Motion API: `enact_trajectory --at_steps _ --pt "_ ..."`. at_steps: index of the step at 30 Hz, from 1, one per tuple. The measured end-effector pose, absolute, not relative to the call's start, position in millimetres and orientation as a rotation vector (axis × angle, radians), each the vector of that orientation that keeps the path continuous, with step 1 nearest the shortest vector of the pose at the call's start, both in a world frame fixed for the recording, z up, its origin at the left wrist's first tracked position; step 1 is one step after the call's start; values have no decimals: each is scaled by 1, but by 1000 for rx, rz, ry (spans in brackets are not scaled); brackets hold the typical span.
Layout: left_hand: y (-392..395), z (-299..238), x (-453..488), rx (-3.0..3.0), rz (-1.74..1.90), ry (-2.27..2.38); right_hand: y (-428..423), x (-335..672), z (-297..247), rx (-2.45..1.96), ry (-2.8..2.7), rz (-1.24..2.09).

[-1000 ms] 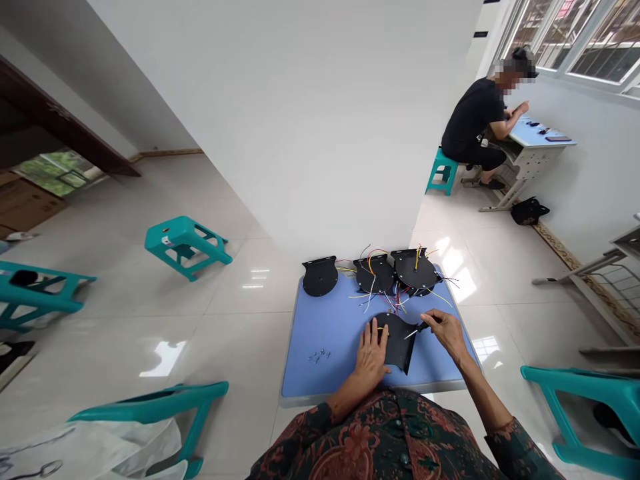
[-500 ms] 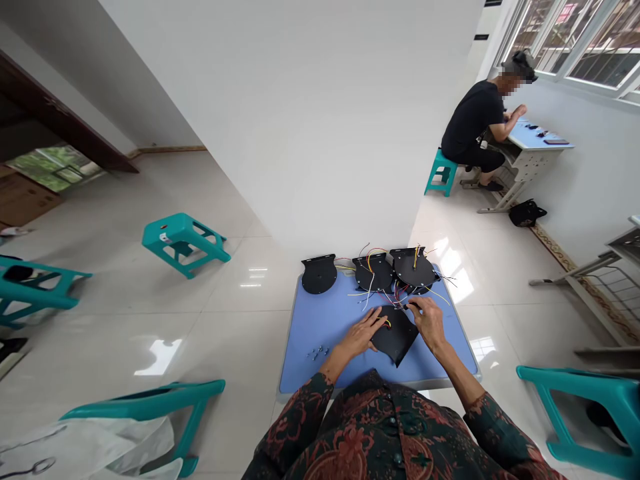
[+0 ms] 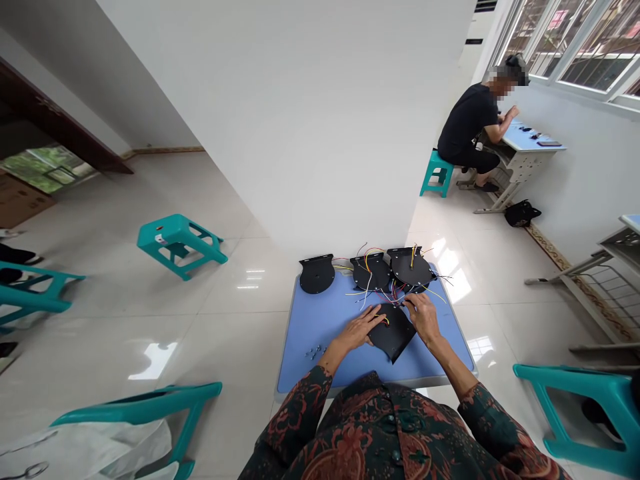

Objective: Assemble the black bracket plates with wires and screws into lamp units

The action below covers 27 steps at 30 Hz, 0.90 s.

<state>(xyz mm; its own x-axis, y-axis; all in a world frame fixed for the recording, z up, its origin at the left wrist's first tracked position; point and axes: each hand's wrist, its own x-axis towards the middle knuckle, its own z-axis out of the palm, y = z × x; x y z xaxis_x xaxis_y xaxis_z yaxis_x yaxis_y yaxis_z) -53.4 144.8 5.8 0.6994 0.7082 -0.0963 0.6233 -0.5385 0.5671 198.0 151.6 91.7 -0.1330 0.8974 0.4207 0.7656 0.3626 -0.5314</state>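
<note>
A black plate (image 3: 397, 339) with a rounded side and a straight edge lies on the blue tabletop (image 3: 330, 319), short red and yellow wires at its middle. My left hand (image 3: 357, 329) rests on the plate's left side with fingers stretched out. At the plate's upper right edge, my right hand (image 3: 423, 318) is pinched; the small dark thing at its fingertips is too small to name. Behind the plate stand similar black round plates: one at the left (image 3: 317, 274), one in the middle (image 3: 371, 272) and one at the right (image 3: 411, 267), with loose coloured wires around the latter two.
Several small screws (image 3: 315, 351) lie at the table's left. A white wall (image 3: 320, 133) rises behind the table. Teal stools stand at the left (image 3: 176, 235) and right (image 3: 575, 377). A co-worker (image 3: 467, 123) sits at another desk (image 3: 533, 139) by the window.
The whole view has shifted slightly. My left hand stays on the plate, and my right hand remains pinched at its upper edge with little movement.
</note>
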Motion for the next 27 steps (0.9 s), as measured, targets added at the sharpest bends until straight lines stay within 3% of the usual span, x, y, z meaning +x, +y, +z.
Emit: enact_trajectory --at_steps 27 --pt "140 11 -46 2312 198 1124 198 188 116 -1436 -2551 321"
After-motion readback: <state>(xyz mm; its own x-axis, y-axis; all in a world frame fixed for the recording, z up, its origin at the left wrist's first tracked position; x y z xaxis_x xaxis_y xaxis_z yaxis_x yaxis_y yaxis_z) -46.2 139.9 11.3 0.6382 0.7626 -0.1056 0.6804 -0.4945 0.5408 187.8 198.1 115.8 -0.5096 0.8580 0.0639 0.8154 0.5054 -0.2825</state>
